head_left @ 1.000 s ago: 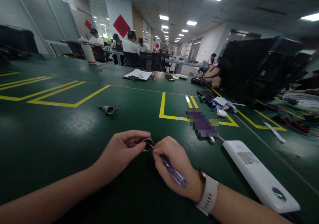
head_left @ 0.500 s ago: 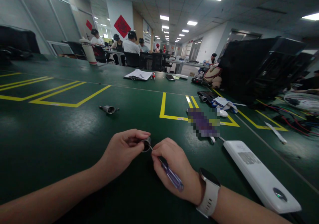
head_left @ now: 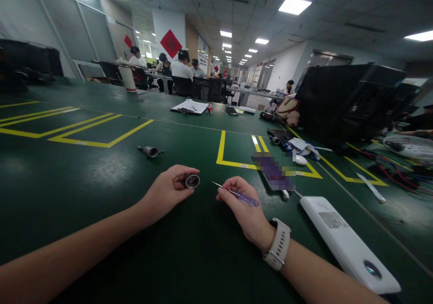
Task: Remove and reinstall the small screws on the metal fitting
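Observation:
My left hand is closed around a small grey metal cylinder, whose round open end faces me. What lies inside it is too dark to make out. In my right hand is a screwdriver with a clear purple handle and a thin shaft. Its tip points left toward the cylinder and stands a short way apart from it. Farther off on the green table, left of the middle, lies a similar grey metal part with a thin stem at its end.
On the right lie a phone with a blurred screen and a long white power bank. A white mouse, a cloth and a black computer case stand behind. A clipboard with papers and a cup are farther back.
The screwdriver has come out of the cylinder's mouth, and its handle has swung up to lie flatter. My left hand has turned the cylinder's open end toward me. The view has shifted slightly.

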The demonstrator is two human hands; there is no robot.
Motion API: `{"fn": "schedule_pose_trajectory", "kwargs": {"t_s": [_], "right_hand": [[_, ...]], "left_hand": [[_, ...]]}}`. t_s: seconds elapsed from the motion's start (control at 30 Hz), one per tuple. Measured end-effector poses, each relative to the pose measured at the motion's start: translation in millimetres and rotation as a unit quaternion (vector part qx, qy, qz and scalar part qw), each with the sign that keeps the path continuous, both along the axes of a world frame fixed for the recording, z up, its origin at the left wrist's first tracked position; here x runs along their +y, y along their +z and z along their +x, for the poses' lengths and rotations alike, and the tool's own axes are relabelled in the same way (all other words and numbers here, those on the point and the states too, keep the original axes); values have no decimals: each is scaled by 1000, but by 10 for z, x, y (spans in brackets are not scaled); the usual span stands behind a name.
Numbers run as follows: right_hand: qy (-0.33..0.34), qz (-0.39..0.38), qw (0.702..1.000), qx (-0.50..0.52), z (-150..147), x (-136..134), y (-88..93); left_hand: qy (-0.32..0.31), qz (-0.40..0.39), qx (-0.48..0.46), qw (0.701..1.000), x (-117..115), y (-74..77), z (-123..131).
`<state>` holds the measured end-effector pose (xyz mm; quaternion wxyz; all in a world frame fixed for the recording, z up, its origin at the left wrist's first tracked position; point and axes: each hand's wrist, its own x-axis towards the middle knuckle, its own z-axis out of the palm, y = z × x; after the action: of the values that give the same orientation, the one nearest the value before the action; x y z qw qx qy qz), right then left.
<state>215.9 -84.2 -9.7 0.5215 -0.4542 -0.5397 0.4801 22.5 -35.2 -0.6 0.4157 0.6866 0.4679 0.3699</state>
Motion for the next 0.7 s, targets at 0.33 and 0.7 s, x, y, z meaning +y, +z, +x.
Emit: {"fn": "schedule_pose_trajectory", "kwargs": {"t_s": [0.33, 0.7], "right_hand": [[-26, -30, 999, 36, 6, 67, -22], [-32, -24, 990, 137, -22, 329, 99]], "left_hand": [[1, 232, 295, 927, 184, 36, 25], [54, 167, 254, 951, 729, -26, 197]]}}
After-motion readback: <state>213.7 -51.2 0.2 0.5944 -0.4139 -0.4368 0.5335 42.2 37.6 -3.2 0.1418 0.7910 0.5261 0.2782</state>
